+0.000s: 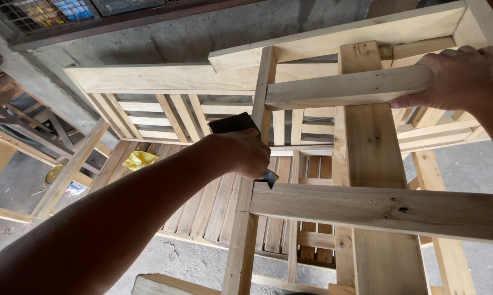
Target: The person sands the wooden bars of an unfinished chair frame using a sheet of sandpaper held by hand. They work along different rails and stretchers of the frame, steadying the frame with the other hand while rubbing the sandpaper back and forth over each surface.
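**A:** Your left hand [241, 153] is closed around a dark tool [232, 124] — its black body sticks up above your knuckles and a dark tip shows below them, right at the joint where the lower rail [388, 210] meets the narrow upright [245, 218]. I can't tell what kind of tool it is; your fist hides most of it.

**B:** And the other side?

**A:** Your right hand [459, 76] lies over the end of the upper rail [347, 87], fingers pressed together along its far edge, pinning it against the wide upright [369, 147]. For a clean job, I'd judge you want that rail held flat and square to the wide upright, and the tool set straight onto the joint, not tilted, so it doesn't skid along the grain.

**B:** How many pieces are in play?

**A:** Two hands, one tool. In the frame you're working on, two cross rails and two uprights are plain to see. Behind it stands one larger slatted frame [164, 79], leaning near the wall, and one slatted panel [202, 207] lies flat beneath. There's one crumpled yellow scrap [139, 159] on that panel — well apart from your hands. The slats themselves are partly hidden, so I won't count them.
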